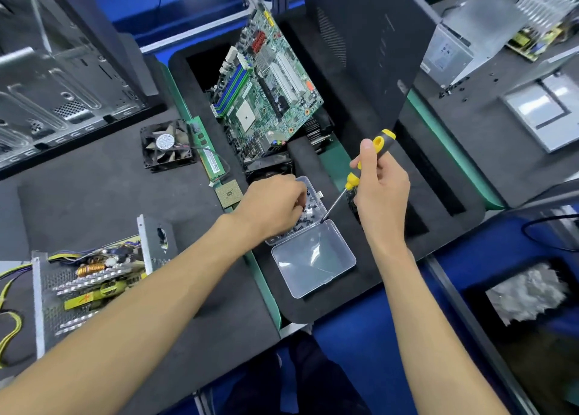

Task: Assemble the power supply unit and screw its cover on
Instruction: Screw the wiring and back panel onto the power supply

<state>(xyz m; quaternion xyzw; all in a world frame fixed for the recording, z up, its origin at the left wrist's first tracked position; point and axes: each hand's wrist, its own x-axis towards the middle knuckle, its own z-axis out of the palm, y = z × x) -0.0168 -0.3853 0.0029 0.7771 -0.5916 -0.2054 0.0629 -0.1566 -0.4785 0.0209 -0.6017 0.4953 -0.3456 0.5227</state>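
The open power supply unit (91, 276) lies at the lower left, its coils, heat sinks and yellow wires exposed, partly hidden by my left forearm. A clear plastic screw box (313, 201) sits at the centre with its lid (313, 262) folded open toward me. My left hand (272, 206) reaches into the box, fingers curled down among the small black screws; whether it pinches one is hidden. My right hand (380, 185) grips a yellow-and-black screwdriver (371, 152), whose tip points down at the box's near right edge.
A green motherboard (266, 82) leans behind the box. A black fan (167, 145), a RAM stick (206, 149) and a CPU chip (229, 192) lie to the left. A computer case (59, 79) stands far left, a dark panel (369, 38) behind, another supply casing (463, 47) far right.
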